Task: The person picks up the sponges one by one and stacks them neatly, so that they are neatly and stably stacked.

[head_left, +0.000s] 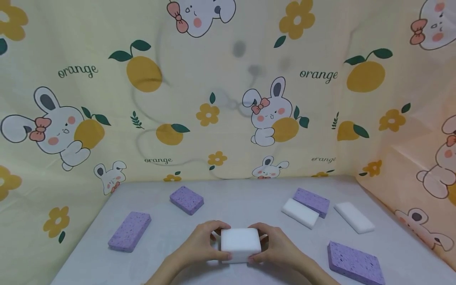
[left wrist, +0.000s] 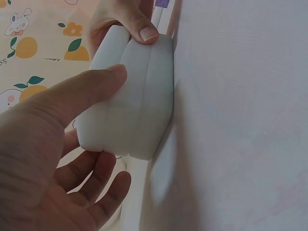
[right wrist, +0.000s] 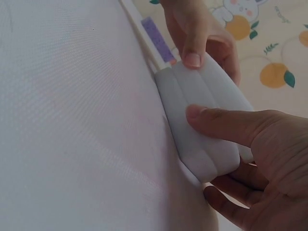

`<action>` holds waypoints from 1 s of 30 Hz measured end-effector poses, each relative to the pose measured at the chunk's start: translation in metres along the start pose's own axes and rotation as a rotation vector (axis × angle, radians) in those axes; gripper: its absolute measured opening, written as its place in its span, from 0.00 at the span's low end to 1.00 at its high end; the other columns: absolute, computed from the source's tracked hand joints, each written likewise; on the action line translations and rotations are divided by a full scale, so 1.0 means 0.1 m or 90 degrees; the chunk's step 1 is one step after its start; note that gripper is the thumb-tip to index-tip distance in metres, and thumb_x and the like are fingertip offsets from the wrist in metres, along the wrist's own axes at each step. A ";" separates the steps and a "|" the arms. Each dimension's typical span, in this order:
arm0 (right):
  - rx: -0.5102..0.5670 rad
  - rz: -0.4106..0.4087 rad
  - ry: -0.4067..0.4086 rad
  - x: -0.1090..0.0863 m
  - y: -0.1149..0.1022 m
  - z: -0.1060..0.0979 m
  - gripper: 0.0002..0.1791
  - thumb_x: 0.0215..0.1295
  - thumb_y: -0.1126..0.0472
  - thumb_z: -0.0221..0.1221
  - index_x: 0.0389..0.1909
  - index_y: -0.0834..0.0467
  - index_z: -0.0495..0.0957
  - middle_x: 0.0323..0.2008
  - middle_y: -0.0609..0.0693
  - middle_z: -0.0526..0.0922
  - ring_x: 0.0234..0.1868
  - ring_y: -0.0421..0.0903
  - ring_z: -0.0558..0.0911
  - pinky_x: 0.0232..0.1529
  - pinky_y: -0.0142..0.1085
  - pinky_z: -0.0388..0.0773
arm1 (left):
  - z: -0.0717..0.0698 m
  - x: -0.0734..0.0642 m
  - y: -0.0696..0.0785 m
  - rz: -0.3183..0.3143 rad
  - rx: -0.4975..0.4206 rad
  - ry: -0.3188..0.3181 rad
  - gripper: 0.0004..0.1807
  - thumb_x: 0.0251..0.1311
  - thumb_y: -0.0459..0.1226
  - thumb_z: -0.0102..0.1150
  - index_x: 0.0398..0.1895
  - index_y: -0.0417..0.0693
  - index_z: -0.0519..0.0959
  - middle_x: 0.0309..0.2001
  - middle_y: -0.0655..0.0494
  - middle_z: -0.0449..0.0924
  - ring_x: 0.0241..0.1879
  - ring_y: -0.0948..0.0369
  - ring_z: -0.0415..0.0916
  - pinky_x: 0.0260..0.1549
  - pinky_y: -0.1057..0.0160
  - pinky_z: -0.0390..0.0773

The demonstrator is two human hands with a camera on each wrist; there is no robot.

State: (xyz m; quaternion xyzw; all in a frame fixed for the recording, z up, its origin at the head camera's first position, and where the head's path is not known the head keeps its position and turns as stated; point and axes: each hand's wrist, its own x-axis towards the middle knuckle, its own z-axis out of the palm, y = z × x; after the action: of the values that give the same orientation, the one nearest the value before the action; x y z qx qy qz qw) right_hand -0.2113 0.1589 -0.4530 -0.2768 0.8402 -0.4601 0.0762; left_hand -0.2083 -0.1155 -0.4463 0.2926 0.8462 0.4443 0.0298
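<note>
A stack of three white sponges (head_left: 240,239) stands near the front middle of the pale table, its layers pressed flat on one another. My left hand (head_left: 200,244) grips the left end, thumb on the near side and fingers behind. At the opposite end, my right hand (head_left: 279,246) pinches the stack the same way. The left wrist view shows the seams between the white layers (left wrist: 139,101) beside the left thumb. In the right wrist view, the bottom layer (right wrist: 168,91) appears to rest on the tabletop or just over it; the fingertips behind are partly hidden.
Purple sponges lie at the left (head_left: 130,232), back left (head_left: 187,200), back right (head_left: 313,201) and front right (head_left: 356,262). One white sponge (head_left: 300,213) touches the back-right purple one; another white sponge (head_left: 354,217) lies farther right. A printed cloth (head_left: 228,134) encloses the table's back and sides.
</note>
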 end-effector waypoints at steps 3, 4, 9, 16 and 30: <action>0.003 -0.002 0.000 0.00 -0.01 0.00 0.37 0.42 0.55 0.79 0.55 0.55 0.75 0.43 0.46 0.82 0.36 0.44 0.83 0.38 0.37 0.82 | 0.00 0.01 0.01 -0.009 -0.002 0.000 0.33 0.44 0.50 0.78 0.54 0.50 0.78 0.45 0.68 0.78 0.44 0.65 0.73 0.42 0.62 0.80; 0.006 -0.002 0.000 0.00 -0.02 0.00 0.37 0.42 0.55 0.79 0.55 0.55 0.75 0.43 0.46 0.82 0.36 0.45 0.83 0.38 0.38 0.82 | 0.00 0.01 0.01 -0.010 -0.003 0.001 0.33 0.44 0.50 0.78 0.54 0.50 0.78 0.45 0.68 0.78 0.44 0.65 0.73 0.42 0.62 0.80; 0.023 -0.002 -0.001 -0.01 -0.04 0.00 0.37 0.43 0.57 0.79 0.55 0.56 0.75 0.43 0.47 0.81 0.36 0.45 0.83 0.38 0.39 0.82 | 0.01 0.00 0.01 -0.002 0.001 0.009 0.33 0.44 0.50 0.79 0.53 0.50 0.78 0.44 0.67 0.77 0.43 0.65 0.73 0.41 0.61 0.80; 0.016 -0.003 -0.004 0.00 -0.02 0.00 0.37 0.43 0.55 0.79 0.55 0.57 0.75 0.42 0.47 0.81 0.36 0.45 0.83 0.38 0.38 0.82 | 0.02 0.00 0.00 -0.005 -0.005 0.015 0.32 0.44 0.50 0.79 0.53 0.51 0.78 0.44 0.68 0.77 0.42 0.65 0.73 0.40 0.61 0.80; -0.008 -0.019 -0.011 -0.01 -0.03 0.00 0.35 0.45 0.53 0.78 0.55 0.55 0.75 0.44 0.45 0.82 0.36 0.43 0.83 0.37 0.37 0.82 | 0.03 0.00 0.00 -0.006 -0.012 0.020 0.32 0.44 0.49 0.79 0.53 0.49 0.78 0.43 0.67 0.77 0.42 0.65 0.73 0.39 0.62 0.81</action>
State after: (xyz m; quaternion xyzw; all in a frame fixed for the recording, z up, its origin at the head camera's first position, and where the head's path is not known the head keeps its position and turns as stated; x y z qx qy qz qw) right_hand -0.2094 0.1586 -0.4509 -0.2938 0.8382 -0.4533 0.0747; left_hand -0.2071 -0.1127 -0.4480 0.2813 0.8437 0.4567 0.0214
